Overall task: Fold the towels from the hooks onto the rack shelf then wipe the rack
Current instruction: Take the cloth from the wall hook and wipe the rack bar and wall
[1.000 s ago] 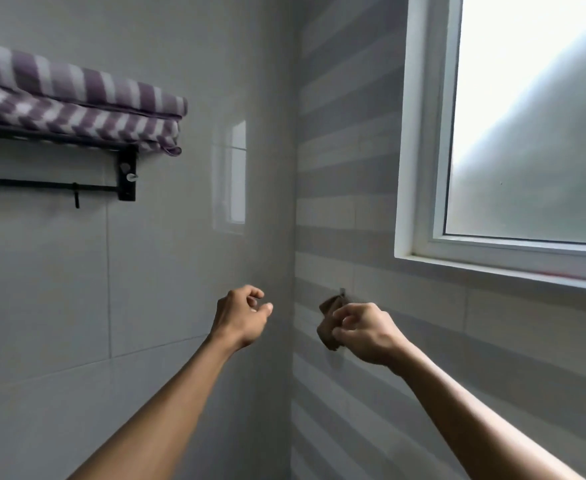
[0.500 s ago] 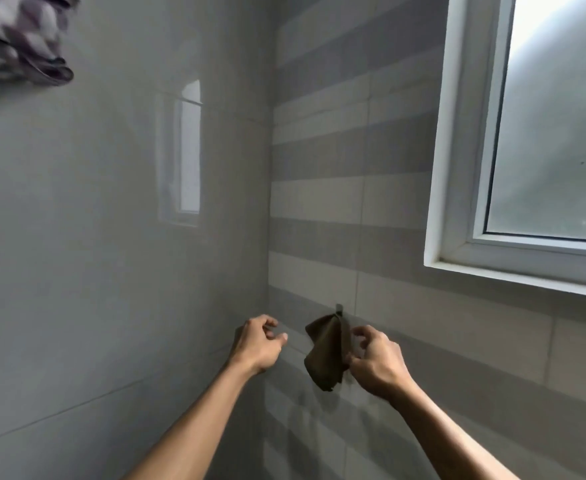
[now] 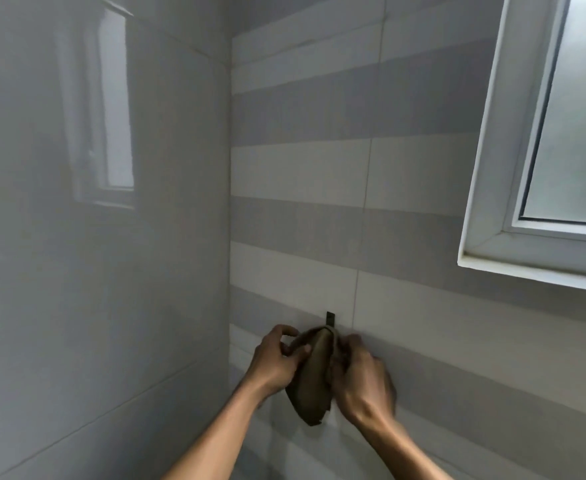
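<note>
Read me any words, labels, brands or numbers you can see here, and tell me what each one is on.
None: no writing shows on the small brown cloth, the dark metal wall hook, the grey striped tiles or the white window frame.

two bare forearms, left hand (image 3: 273,365) and right hand (image 3: 362,382), no sleeves, unadorned

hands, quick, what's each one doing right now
Left hand: closed, pinching the brown cloth hanging at the wall hook.
Right hand: closed on the same cloth from the other side.
</note>
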